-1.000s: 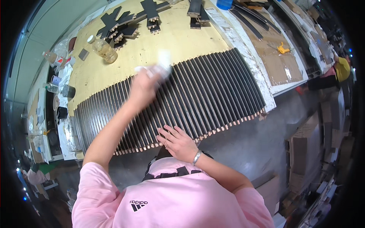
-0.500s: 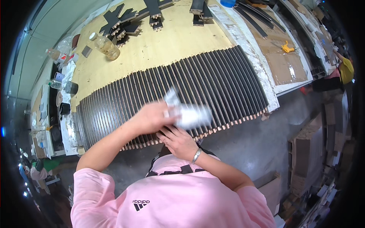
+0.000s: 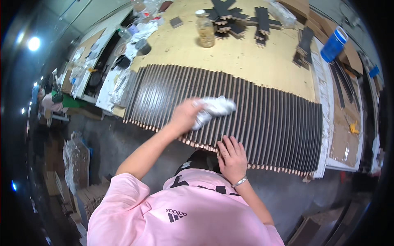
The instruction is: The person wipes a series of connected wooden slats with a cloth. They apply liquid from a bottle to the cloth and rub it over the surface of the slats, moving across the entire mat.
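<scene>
Rag (image 3: 214,109) white, crumpled — left hand (image 3: 185,116) grip clenched round it; right hand (image 3: 232,158) flat, open on dark slats (image 3: 271,123).

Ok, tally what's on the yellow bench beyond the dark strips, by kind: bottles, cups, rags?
Clear bottle: 1
Blue cup: 1
White rag, gripped in the left hand: 1
Total: 3

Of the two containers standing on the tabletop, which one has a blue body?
The blue bottle at the table's far right edge. The other, a clear jar with yellowish contents, stands near the far middle, beside the dark cross-shaped pieces.
</scene>
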`<state>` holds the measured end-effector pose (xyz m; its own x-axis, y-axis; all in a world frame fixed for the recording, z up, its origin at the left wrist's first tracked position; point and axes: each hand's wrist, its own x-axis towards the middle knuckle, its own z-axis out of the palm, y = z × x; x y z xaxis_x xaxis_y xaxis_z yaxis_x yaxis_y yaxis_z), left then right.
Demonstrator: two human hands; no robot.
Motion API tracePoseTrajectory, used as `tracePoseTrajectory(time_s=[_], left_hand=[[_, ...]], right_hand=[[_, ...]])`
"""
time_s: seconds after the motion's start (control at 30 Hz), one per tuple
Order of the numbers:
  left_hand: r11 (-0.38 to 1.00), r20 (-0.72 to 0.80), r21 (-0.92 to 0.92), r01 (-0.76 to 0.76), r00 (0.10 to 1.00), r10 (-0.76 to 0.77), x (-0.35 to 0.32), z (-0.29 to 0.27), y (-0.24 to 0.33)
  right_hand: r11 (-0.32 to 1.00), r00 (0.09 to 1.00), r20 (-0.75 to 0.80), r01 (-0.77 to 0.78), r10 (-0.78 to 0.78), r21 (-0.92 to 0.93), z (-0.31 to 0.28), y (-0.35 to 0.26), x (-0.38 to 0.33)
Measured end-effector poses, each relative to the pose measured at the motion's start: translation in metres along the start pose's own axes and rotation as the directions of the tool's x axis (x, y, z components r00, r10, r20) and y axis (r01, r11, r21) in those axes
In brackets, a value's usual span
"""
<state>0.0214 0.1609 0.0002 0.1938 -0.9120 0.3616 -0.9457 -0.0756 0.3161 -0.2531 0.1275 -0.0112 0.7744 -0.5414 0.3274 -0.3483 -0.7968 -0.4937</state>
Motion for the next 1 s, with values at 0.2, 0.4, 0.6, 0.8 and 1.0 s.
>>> tracePoseTrajectory(time_s=[0.2,0.4,0.6,0.8,1.0], left_hand=[[0.980,0.108,0.027,-0.196,0.975,0.192,-0.033,-0.051,0.045],[0.960,-0.007,0.181,0.212,0.977,-0.215,-0.040,-0.053,-0.096],[0.984,-0.324,-0.043,0.175,0.929,-0.179,-0.003,-0.084,-0.090],[0.959,-0.126,-0.253,0.126,0.979,-0.162,-0.021,-0.105,-0.087],[0.766,-0.238,-0.070,0.639,0.735,-0.635,-0.111,-0.137,-0.206]], right_hand=[[0.999,1.000,-0.023,-0.020,0.019,-0.041,0.002,0.001,0.001],[0.999,0.999,-0.013,-0.041,0.040,-0.029,0.000,-0.009,0.006],[0.992,0.991,-0.052,-0.121,0.119,-0.032,0.000,-0.020,0.007],[0.978,0.979,-0.036,-0.197,0.200,0.072,0.000,-0.025,0.009],[0.964,0.959,-0.094,-0.264,0.267,0.040,0.003,-0.038,0.014]])
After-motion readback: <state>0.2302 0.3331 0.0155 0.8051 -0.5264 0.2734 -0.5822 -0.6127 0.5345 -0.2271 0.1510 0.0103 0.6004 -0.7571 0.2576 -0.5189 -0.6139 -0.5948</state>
